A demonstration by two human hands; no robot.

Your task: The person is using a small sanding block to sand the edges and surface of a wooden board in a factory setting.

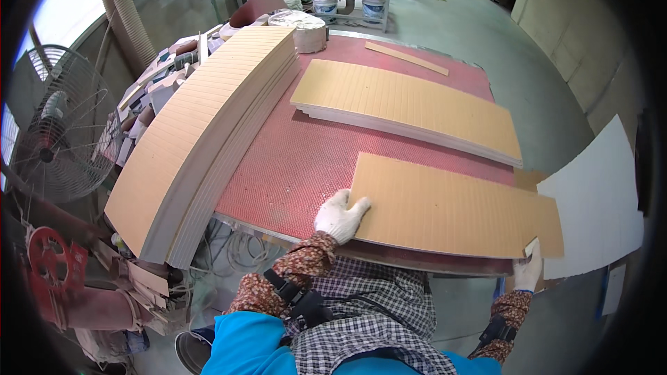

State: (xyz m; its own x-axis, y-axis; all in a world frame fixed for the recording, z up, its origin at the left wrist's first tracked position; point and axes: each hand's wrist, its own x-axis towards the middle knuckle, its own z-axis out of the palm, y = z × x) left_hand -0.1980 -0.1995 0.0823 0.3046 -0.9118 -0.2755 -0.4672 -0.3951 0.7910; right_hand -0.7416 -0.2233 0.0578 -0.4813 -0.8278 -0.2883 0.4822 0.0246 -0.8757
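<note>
A long tan board (451,205) with fine grooves across it lies along the near edge of the red mesh-covered table (267,173). My left hand (339,217), in a white glove, grips its left end, thumb on the top face. At the near right corner, my gloved right hand (528,269) is closed around a small flat pale piece (531,246) against the board's edge; its exact kind is unclear. Behind this board rests a short stack of similar boards (410,101). To the left, a taller stack of long tan boards (201,125) reaches past the table's near edge.
A thin tan strip (406,57) lies at the table's far side. A white sheet (597,205) stands at the right end. Left are a wire-cage fan (52,125), a red wheel (52,257) and piled offcuts (163,87). A wrapped round bundle (306,31) sits behind.
</note>
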